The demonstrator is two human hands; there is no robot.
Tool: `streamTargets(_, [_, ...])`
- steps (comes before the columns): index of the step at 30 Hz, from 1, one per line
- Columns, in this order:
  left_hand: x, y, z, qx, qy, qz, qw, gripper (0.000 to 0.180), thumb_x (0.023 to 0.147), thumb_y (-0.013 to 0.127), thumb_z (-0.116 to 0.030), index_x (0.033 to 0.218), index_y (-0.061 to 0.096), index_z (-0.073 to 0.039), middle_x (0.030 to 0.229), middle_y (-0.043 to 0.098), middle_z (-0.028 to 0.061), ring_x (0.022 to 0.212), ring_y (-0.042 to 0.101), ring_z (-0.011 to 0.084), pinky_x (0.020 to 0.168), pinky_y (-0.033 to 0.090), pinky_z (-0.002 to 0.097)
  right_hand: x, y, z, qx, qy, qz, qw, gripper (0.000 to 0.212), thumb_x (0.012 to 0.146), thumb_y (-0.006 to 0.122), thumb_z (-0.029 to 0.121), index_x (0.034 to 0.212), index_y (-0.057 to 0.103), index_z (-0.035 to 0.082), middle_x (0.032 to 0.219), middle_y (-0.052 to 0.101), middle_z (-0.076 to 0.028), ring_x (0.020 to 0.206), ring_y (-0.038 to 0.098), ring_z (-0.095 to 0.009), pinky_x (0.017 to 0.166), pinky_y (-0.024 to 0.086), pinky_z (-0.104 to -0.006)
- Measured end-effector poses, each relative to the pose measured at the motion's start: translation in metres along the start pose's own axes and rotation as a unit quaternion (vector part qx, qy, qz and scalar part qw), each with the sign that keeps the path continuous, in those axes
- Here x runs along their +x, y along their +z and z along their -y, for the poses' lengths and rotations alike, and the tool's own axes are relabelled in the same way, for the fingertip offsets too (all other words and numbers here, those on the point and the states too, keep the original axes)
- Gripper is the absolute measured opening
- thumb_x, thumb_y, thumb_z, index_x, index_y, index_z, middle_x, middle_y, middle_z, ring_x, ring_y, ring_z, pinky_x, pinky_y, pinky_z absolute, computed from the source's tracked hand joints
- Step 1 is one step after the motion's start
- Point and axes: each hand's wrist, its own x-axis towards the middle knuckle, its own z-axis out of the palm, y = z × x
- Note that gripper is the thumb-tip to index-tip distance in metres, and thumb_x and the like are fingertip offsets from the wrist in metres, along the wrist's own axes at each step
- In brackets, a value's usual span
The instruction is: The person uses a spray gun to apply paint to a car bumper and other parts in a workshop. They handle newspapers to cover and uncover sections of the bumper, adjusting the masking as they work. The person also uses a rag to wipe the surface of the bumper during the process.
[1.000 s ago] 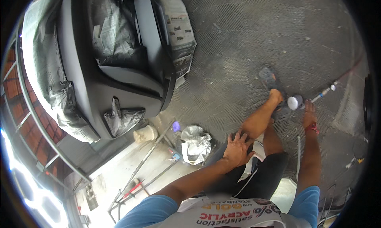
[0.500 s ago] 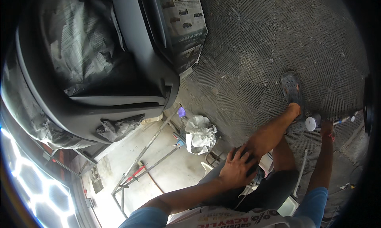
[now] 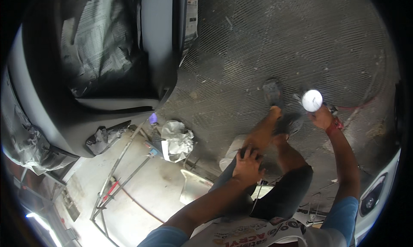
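My right hand (image 3: 322, 117) is closed around a spray gun (image 3: 312, 101), raised over the floor on the right. Its round white cup lid faces up, and its nozzle end points left. My left hand (image 3: 248, 166) lies on my bent knee with its fingers spread and holds nothing. At the upper left stands a large grey-black painted bumper (image 3: 157, 32), beyond reach of both hands. Crumpled masking paper (image 3: 101, 45) covers its inner opening.
Dark ribbed matting (image 3: 232, 66) covers the floor, and a red hose (image 3: 357, 105) trails right from the gun. A metal pipe stand (image 3: 112, 161) and crumpled paper (image 3: 177, 139) are below the bumper. A white car's front corner (image 3: 376, 195) shows at lower right.
My right hand has lifted the spray gun up and left, away from the far right. The view has shifted, so the bumper sits farther left. My left hand stays on the knee.
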Motion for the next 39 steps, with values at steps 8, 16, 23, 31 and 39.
streamTargets(8, [0.007, -0.01, -0.057, -0.018, -0.029, -0.034, 0.999, 0.055, 0.099, 0.065, -0.051, 0.14, 0.071, -0.016, 0.154, 0.056, 0.0119, 0.158, 0.033, 0.0339, 0.127, 0.019, 0.0718, 0.091, -0.132, 0.067, -0.07, -0.202, 0.015, 0.977, 0.035, 0.091, 0.068, 0.026, 0.121, 0.075, 0.009, 0.104, 0.078, -0.019, 0.096, 0.075, -0.039, 0.088, 0.063, -0.0501])
streamTargets(16, [-0.06, 0.089, -0.134, 0.046, 0.151, -0.064, 0.985, 0.042, 0.101, 0.059, -0.03, 0.135, 0.073, -0.01, 0.148, 0.063, 0.0139, 0.144, 0.054, 0.0343, 0.131, 0.016, 0.0656, 0.106, -0.16, 0.195, 0.032, -0.18, -0.128, 0.975, 0.051, 0.103, 0.067, 0.055, 0.12, 0.079, 0.009, 0.111, 0.077, -0.019, 0.102, 0.071, -0.04, 0.094, 0.056, -0.0507])
streamTargets(23, [-0.065, 0.155, -0.117, -0.353, 0.23, -0.037, 0.906, 0.039, 0.102, 0.066, -0.028, 0.137, 0.071, -0.012, 0.142, 0.069, 0.0166, 0.132, 0.066, 0.0296, 0.121, 0.041, 0.051, 0.153, -0.135, 0.186, 0.119, -0.175, -0.109, 0.971, 0.066, 0.103, 0.066, 0.057, 0.136, 0.068, 0.001, 0.118, 0.076, -0.024, 0.115, 0.07, -0.045, 0.101, 0.055, -0.0518])
streamTargets(31, [0.131, 0.022, 0.044, -0.257, -0.078, -0.458, 0.847, 0.043, 0.1, 0.073, -0.023, 0.139, 0.068, -0.005, 0.135, 0.07, 0.0227, 0.125, 0.065, 0.0438, 0.109, 0.051, 0.0527, 0.229, -0.093, 0.176, 0.237, -0.153, -0.017, 0.959, 0.071, 0.111, 0.054, 0.056, 0.168, 0.043, 0.014, 0.101, 0.078, -0.017, 0.096, 0.076, -0.031, 0.094, 0.058, -0.0425])
streamTargets(39, [0.021, -0.131, 0.063, -0.19, 0.105, -0.87, 0.443, 0.039, 0.105, 0.065, -0.02, 0.138, 0.069, 0.001, 0.136, 0.073, 0.0177, 0.127, 0.07, 0.0337, 0.112, 0.053, 0.0477, 0.277, -0.111, 0.161, 0.17, -0.201, -0.123, 0.957, 0.078, 0.111, 0.051, 0.062, 0.169, 0.04, 0.011, 0.095, 0.076, -0.01, 0.085, 0.073, -0.018, 0.089, 0.059, -0.0356])
